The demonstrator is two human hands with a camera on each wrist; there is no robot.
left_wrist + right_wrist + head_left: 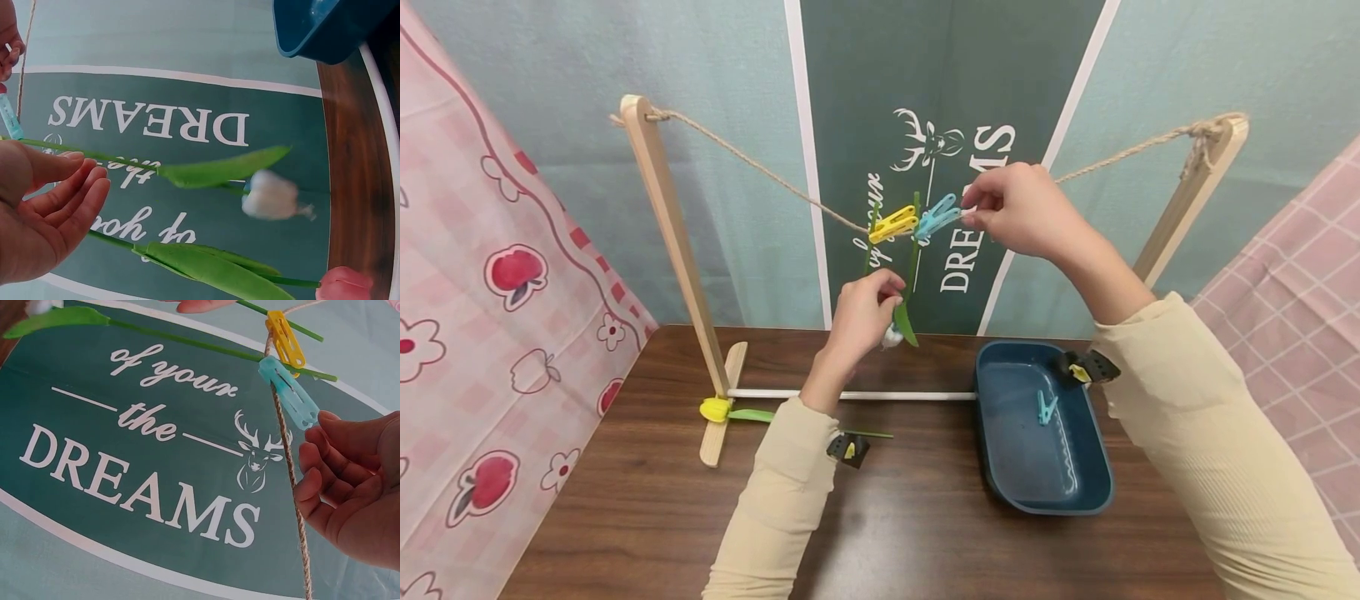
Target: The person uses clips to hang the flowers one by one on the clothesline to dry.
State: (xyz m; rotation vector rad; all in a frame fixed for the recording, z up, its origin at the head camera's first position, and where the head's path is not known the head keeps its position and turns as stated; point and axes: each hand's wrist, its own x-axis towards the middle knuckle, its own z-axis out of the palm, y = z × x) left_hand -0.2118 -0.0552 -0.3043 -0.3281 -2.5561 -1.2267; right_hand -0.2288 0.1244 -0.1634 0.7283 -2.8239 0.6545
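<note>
A light-blue clothespin (937, 217) clips a green flower stem to the rope (287, 444). My right hand (1018, 208) pinches the clothespin's outer end between thumb and fingertips. Below it hangs the white tulip (272, 195), slightly blurred, with one green leaf (225, 169). My left hand (867, 312) is beside this stem, its fingers loosely bent and not closed round it; the thumb tip is close to or touching the stem. Next to the blue clothespin, a yellow clothespin (893, 224) holds another stem on the rope. That stem's pink tulip (345, 284) hangs lower, hidden in the head view.
Two wooden posts (673, 242) carry the rope, with a white rod (917, 396) between their bases. A yellow tulip (715, 409) lies across the left foot. At right, a dark-blue basin (1022, 492) contains another blue clothespin (1046, 407). A printed curtain (737, 275) hangs behind.
</note>
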